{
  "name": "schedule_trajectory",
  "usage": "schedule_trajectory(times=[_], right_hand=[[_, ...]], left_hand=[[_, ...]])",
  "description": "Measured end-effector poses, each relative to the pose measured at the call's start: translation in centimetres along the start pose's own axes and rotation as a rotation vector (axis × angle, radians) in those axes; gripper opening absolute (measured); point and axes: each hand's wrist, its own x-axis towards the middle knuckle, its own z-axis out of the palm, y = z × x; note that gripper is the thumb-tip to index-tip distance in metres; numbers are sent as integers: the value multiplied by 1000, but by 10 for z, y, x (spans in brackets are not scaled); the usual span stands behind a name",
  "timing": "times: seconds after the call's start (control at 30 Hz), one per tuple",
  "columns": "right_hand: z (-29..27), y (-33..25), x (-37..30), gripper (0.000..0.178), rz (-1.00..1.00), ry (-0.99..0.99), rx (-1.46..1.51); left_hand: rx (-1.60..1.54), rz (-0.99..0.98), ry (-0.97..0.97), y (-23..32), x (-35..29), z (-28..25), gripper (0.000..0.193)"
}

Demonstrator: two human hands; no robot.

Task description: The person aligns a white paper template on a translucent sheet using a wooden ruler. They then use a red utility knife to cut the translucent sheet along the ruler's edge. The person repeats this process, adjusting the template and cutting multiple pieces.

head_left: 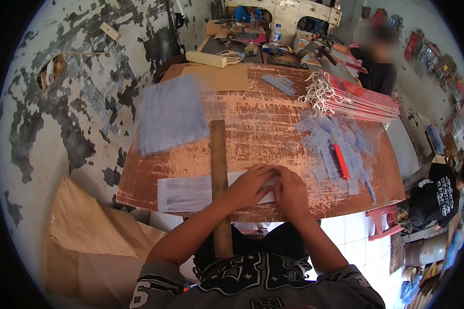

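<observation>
A long stack of clear plastic strips lies along the near edge of the table. Across it rests a wooden bar, whose near end juts past the table edge beneath my left forearm. At the stack's right end, my left hand is closed with its fingers curled over the plastic. My right hand meets it there, fingers bent and gripping the same end. The fingertips are partly hidden. To the right, a red cutter knife lies on loose plastic offcuts.
Larger clear plastic sheets lie at the left of the worn table. Behind are brown cardboard and a wooden block. Red bags with white cords are piled far right. Another person works beyond; a red stool stands on the floor.
</observation>
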Motion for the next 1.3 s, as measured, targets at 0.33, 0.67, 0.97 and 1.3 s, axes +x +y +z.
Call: schedule_trajectory(times=[0.33,0.67,0.97,1.3], right_hand=[[5,-1,1,32,-28,30,-125],[7,-10,1,24,-19,24,-129],[9,-11,1,16,-85,41,-181],[3,-8,9,13,-134,-33,-161]], left_hand=[[-10,52,71,-10,0,9,61],[-91,42,152,-9,1,10,56],[-103,29,160,-16,3,12,59],[-128,-52,89,-13,4,5,63]])
